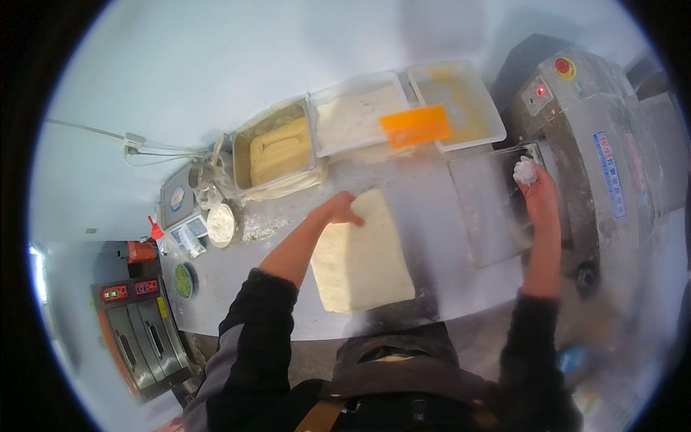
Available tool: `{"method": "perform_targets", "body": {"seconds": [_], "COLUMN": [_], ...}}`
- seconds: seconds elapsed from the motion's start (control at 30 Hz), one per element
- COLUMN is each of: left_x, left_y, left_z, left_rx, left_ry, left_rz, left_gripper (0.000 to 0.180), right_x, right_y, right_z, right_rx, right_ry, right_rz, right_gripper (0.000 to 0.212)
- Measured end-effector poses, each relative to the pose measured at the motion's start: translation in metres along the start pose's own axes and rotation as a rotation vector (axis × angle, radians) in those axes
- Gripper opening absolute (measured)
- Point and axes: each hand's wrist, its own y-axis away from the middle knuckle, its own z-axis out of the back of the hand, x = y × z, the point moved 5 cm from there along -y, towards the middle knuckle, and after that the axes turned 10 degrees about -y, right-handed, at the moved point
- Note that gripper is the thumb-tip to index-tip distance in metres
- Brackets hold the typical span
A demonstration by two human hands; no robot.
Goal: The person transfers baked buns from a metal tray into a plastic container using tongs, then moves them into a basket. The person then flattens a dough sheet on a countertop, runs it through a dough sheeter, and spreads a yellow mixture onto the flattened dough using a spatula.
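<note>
A flat, pale sheet of dough [363, 263], roughly rectangular, lies on the metal worktable [248, 277] in front of me. My left hand [340, 209] is at its far left corner, thumb over the dough and fingers bent at the edge; the fingertips are partly hidden. Out to the right, over a dark-edged metal plate [493, 209] beside a machine, my right hand [541, 191] is raised. Its fingers are closed around a white floury clump [525, 171], and white powder seems to coat the fingertips.
Along the wall stand a metal tub of yellow dough [279, 155], a white tray of flour [353, 119] and another tray [466, 108]. An orange scraper [415, 126] overlaps the trays. At left are a scale [180, 201], a flour bowl [221, 225], a green-filled bowl [183, 281] and an oven [140, 338]. A large machine [604, 144] borders the right.
</note>
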Motion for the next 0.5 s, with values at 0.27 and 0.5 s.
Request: {"method": "perform_targets", "body": {"seconds": [0.27, 0.5], "left_x": [-0.101, -0.082], "left_y": [0.165, 0.189], "left_z": [0.024, 0.047], "left_rx": [-0.170, -0.197], "left_ry": [-0.140, -0.067], "left_rz": [0.100, 0.104], "left_gripper": [0.038, 0.045], "right_x": [-0.125, -0.266], "right_y": [0.046, 0.105], "right_z": [-0.046, -0.041], "right_rx": [-0.351, -0.126], "right_ry": [1.459, 0.700], "right_rz": [0.432, -0.062], "right_gripper": [0.025, 0.025]}}
